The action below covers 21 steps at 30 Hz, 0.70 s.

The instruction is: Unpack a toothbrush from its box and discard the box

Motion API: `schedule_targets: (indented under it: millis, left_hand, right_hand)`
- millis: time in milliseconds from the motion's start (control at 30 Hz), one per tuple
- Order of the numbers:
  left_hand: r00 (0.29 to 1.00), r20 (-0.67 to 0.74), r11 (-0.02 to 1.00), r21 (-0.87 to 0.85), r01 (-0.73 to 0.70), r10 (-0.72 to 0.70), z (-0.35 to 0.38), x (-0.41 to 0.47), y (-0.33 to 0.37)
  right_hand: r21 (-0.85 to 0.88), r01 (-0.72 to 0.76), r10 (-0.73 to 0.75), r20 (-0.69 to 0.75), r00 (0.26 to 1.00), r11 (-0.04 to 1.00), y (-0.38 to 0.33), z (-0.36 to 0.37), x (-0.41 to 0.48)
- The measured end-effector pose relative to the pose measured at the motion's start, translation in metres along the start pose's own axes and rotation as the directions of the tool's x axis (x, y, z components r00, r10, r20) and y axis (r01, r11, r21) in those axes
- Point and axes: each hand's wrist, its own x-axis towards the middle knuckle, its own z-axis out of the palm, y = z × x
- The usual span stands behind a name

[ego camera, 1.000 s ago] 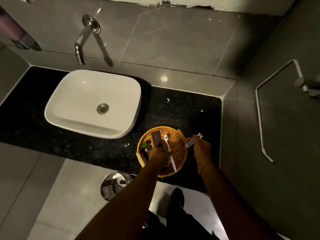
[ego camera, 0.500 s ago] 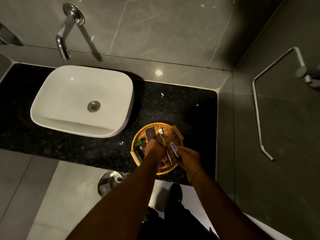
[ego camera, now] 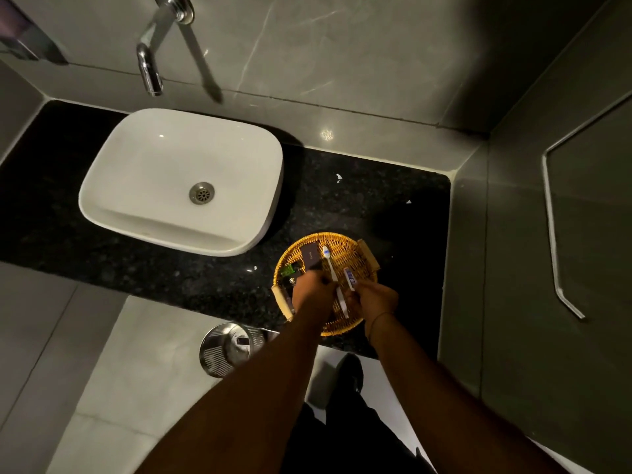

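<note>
Counted over the dark counter and the floor below it

Two hands: the left hand (ego camera: 313, 289) and the right hand (ego camera: 374, 299), both over one round wicker tray (ego camera: 359, 258) with two wooden handles. On the tray: one white toothbrush (ego camera: 331, 268), one small blue-and-white tube (ego camera: 350, 278), one dark flat packet (ego camera: 310, 257), one small green item (ego camera: 290, 269) and one dark round-marked item (ego camera: 292, 280); anything under the hands cannot be counted. One white basin (ego camera: 143, 172) with one drain (ego camera: 201, 193), one chrome tap (ego camera: 150, 68), one metal bin (ego camera: 231, 348), one wall rail (ego camera: 555, 254), one black shoe (ego camera: 349, 372).
</note>
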Motion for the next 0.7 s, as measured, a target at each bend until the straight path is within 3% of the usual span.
schedule_targets:
  millis: [100,233,433,567,633,700]
  left_hand:
    - [1.000,-0.003,1.000,-0.003,-0.003,0.003,-0.004,-0.003,0.000]
    - [1.000,-0.014,1.000,-0.023,-0.009,0.009,-0.011,-0.007,0.001]
    - [0.986,-0.076,0.989,0.048,-0.142,0.145,-0.032,-0.022,-0.011]
    - [0.955,-0.146,0.964,0.101,-0.246,0.259,-0.056,-0.046,-0.027]
    - [0.917,-0.247,0.945,0.171,-0.277,0.313,-0.070,-0.056,-0.035]
    - [0.857,-0.376,0.929,0.251,-0.272,0.352,-0.083,-0.064,-0.048]
  right_hand:
    - [0.030,0.023,-0.023,-0.014,1.000,0.999,-0.002,0.009,-0.003]
    - [-0.171,0.156,-0.165,-0.036,0.986,0.973,0.003,0.014,-0.007]
    - [-0.421,0.270,-0.358,-0.144,0.923,0.866,0.003,0.012,-0.013]
    - [-0.426,0.369,-0.458,-0.125,0.880,0.826,-0.005,0.013,-0.040]
    - [-0.423,0.512,-0.578,-0.034,0.815,0.748,-0.010,0.021,-0.058]
    - [-0.424,0.688,-0.732,0.082,0.676,0.589,-0.014,0.029,-0.077]
